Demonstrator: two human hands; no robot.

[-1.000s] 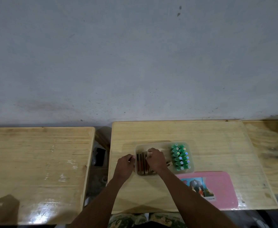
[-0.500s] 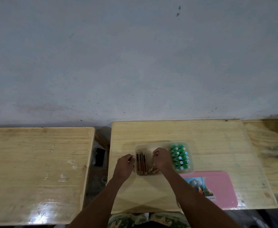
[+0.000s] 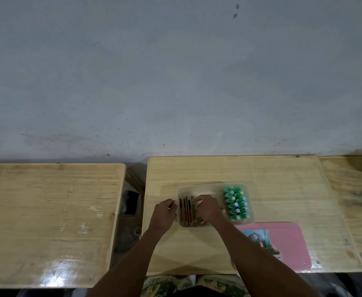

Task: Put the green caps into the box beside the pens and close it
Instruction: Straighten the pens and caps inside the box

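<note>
A translucent box [image 3: 205, 185] sits on the middle wooden table. Several green caps [image 3: 236, 203] stand packed in rows in its right part. Red-brown pens [image 3: 185, 211] lie side by side in its left part. My left hand [image 3: 164, 213] grips the box's left wall with curled fingers. My right hand [image 3: 208, 207] is inside the box over the pens, its fingers curled down onto them. It hides the pens beneath it. The caps lie just right of this hand, apart from it.
A pink lid [image 3: 287, 243] with a picture sticker lies flat by the table's front right edge, partly under my right forearm. A second wooden table [image 3: 47, 211] stands to the left across a gap holding a dark object [image 3: 132, 202]. A grey wall rises behind.
My right hand shifted right toward the caps half a second ago and has come back left over the pens. My left hand has stayed at the box's left wall.
</note>
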